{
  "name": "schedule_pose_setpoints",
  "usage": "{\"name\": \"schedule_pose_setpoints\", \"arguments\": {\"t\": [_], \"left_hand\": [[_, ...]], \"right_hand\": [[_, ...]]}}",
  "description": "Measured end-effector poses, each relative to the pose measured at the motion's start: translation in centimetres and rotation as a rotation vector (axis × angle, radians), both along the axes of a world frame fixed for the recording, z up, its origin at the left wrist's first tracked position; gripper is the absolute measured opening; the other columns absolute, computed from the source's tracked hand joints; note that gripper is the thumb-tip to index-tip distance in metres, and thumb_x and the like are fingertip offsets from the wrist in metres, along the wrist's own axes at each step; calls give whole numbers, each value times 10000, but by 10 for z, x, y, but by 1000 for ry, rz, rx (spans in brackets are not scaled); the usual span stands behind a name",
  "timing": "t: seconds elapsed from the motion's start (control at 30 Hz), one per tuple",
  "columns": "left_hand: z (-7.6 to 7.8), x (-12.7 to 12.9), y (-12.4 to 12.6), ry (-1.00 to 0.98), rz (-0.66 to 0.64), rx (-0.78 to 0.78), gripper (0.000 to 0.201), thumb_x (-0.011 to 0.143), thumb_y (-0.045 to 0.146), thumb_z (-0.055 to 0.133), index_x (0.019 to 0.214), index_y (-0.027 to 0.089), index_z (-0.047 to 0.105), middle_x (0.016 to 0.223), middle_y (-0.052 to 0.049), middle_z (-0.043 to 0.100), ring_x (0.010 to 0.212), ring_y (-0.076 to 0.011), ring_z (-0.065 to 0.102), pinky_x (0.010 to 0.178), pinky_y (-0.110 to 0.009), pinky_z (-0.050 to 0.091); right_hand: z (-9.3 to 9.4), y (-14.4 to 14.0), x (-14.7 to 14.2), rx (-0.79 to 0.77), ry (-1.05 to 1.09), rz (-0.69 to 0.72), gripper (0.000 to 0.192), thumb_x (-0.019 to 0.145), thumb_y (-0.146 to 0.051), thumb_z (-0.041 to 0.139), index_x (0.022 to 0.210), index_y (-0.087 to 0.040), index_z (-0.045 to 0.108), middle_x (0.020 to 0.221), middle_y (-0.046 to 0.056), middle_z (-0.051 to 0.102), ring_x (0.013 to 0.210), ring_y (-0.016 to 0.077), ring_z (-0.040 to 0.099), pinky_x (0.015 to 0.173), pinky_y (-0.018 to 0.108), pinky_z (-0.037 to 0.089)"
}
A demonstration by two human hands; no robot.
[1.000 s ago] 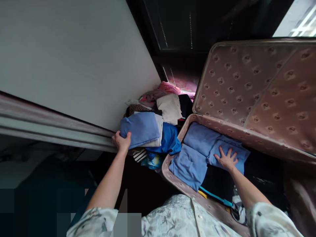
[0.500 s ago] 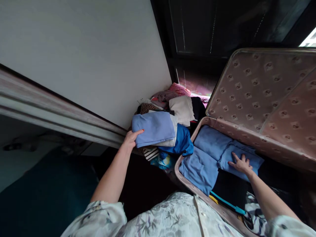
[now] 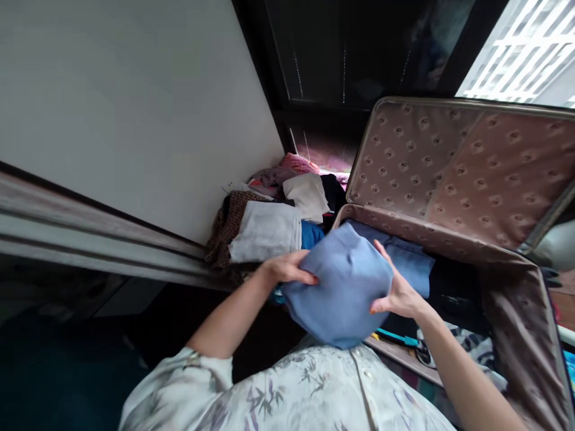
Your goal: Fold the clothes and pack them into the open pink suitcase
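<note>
1. Dim floor space between a white wall (image 3: 135, 108) on the left and an open suitcase (image 3: 507, 311) on the right; the person stands over both and looks down.
2. Nearest, at the person's chest, a folded blue garment (image 3: 341, 287) is held in the air. It hangs over the near rim of the suitcase, not yet laid down.
3. Left hand (image 3: 285, 270) clasps the garment's left edge, fingers curled over the cloth. Right hand (image 3: 398, 290) grips its right edge, thumb on top and fingers spread beneath. Both are closed on the same piece, which lies between them.
4. Just beyond, inside the suitcase, more blue cloth (image 3: 411, 263) already lies flat, with dark items (image 3: 449, 293) beside it and a teal strap (image 3: 398, 338) at the near edge. By my judgement, packing is partly done.
5. Left of the suitcase, a pile (image 3: 278, 215) of folded clothes waits against the wall: a grey piece (image 3: 265, 239) on top, a beige one (image 3: 308, 194) behind, pink (image 3: 299, 163) furthest. Much looks left to pack.
6. Farthest, the patterned lid (image 3: 453, 161) stands open, a bright window (image 3: 530, 54) above it.
</note>
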State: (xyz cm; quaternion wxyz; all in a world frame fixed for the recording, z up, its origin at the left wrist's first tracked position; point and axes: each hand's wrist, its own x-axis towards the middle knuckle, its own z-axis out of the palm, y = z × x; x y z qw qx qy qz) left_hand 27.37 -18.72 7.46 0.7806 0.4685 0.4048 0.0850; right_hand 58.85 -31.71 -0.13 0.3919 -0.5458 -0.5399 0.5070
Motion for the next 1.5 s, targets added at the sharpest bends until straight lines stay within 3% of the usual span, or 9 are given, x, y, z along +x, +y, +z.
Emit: {"name": "schedule_pose_setpoints", "arguments": {"t": [0.13, 0.4, 0.53, 0.73, 0.83, 0.97, 1.17, 1.33, 1.5], "left_hand": [[-46, 83, -3, -185, -217, -208, 485, 573, 141, 905, 1033, 115, 755, 913, -127, 780, 998, -408, 730, 926, -524, 568], [-126, 180, -30, -344, 120, -453, 587, 900, 634, 642, 1121, 94, 702, 1105, -183, 762, 1241, -381, 641, 1029, -524, 510], [-189, 207, -74, -73, 21, -374, 484, 710, 364, 887, 1078, 103, 711, 1040, -164, 770, 1101, -325, 708, 1020, -467, 533], [-256, 219, -111, 362, -1, -161, 731, 625, 69, 797, 1329, 130, 608, 1134, -158, 736, 1033, -309, 712, 903, -442, 577], [-269, 220, -119, 405, 11, -60, 863, 681, 31, 708, 1497, 166, 460, 1348, -167, 655, 1176, -289, 661, 948, -373, 559], [-275, 217, -120, 404, -63, 81, 743, 703, -2, 687, 1416, 157, 553, 1347, -118, 672, 1236, -233, 636, 1033, -278, 500], [-265, 214, -120, 637, -143, 398, 868, 811, 125, 730, 1577, 95, 323, 1498, -269, 505, 1434, -361, 466, 1195, -478, 355], [-257, 226, -130, 524, -681, 1225, 1182, 705, 454, 893, 1646, 209, 221, 1715, -222, 79, 1570, -474, -19, 1209, -723, 126], [-301, 239, -131, 550, -1116, 1159, 1450, 495, 419, 1003, 1664, 274, 158, 1708, -211, -122, 1534, -520, -161, 1105, -854, 23]], "right_hand": [[-31, -54, 2, -387, 441, 13, 1082, 422, -552, 964, 1379, -197, 602, 1269, 171, 703, 1181, 424, 647, 977, 549, 542], [-49, -92, 61, -339, 480, -764, 919, 440, -434, 974, 1270, -189, 664, 1169, 124, 752, 1043, 337, 704, 911, 446, 584], [-90, -99, 81, -448, 420, -739, 768, 520, -390, 948, 1207, -184, 675, 1222, 132, 736, 1104, 322, 694, 943, 420, 582], [-168, -124, 71, -839, -20, -581, 537, 581, -164, 846, 1083, -136, 658, 1176, 183, 730, 1085, 331, 697, 943, 445, 573], [-187, -132, 73, -883, -95, -550, 516, 596, -114, 793, 1089, -114, 642, 1165, 197, 721, 1069, 329, 699, 922, 452, 575], [-192, -145, 91, -860, -192, -441, 553, 659, -163, 773, 1190, -152, 620, 1190, 144, 717, 1082, 262, 693, 928, 375, 565], [-179, -161, 107, -830, -545, -360, 797, 720, -209, 740, 1452, -82, 451, 1352, 265, 587, 1309, 390, 548, 1106, 526, 408], [-174, -146, 91, -359, -1185, -6, 1053, 757, -366, 797, 1635, -256, 226, 1695, 227, 165, 1542, 462, 177, 1168, 604, 287], [-215, -125, 80, -474, -1221, 229, 1333, 587, -503, 922, 1660, -329, 151, 1721, 219, -31, 1544, 536, 25, 1148, 707, 201]]}}
